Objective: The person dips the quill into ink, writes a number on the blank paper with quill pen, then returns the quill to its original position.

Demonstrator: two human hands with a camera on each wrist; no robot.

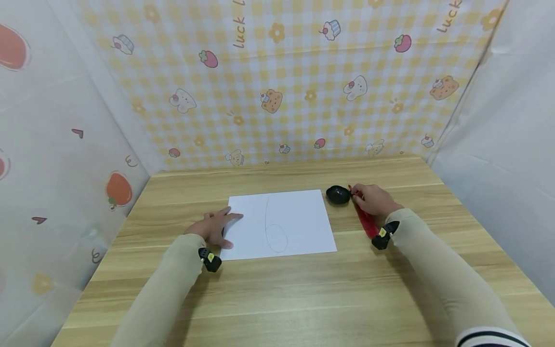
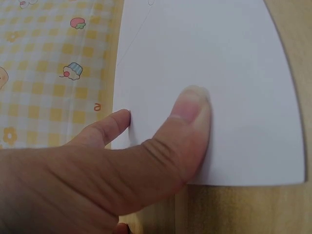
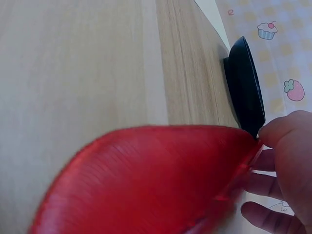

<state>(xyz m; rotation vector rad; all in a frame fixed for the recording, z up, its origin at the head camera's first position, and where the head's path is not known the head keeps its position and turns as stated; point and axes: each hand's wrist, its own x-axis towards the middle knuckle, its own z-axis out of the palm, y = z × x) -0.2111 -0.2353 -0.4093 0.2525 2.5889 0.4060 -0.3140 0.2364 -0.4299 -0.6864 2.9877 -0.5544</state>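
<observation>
A white sheet of paper (image 1: 303, 217) lies on the table, with a thin line ending in an oval loop drawn on it. My left hand (image 1: 214, 227) rests spread on the sheet's left end; in the left wrist view its thumb (image 2: 192, 105) lies on the paper. To the right of the sheet, my right hand (image 1: 374, 198) pinches the far end of a shiny red pouch (image 1: 367, 222). The pouch (image 3: 146, 180) fills much of the right wrist view, tapering toward the fingertips. Right beside those fingertips sits a small black bowl (image 1: 338, 195).
The wooden table (image 1: 277, 299) runs back to a yellow checked cloth (image 1: 243, 96) with cartoon prints. White sheeting hangs at the left (image 1: 65, 120) and right (image 1: 511, 135). Each wrist wears a small black camera.
</observation>
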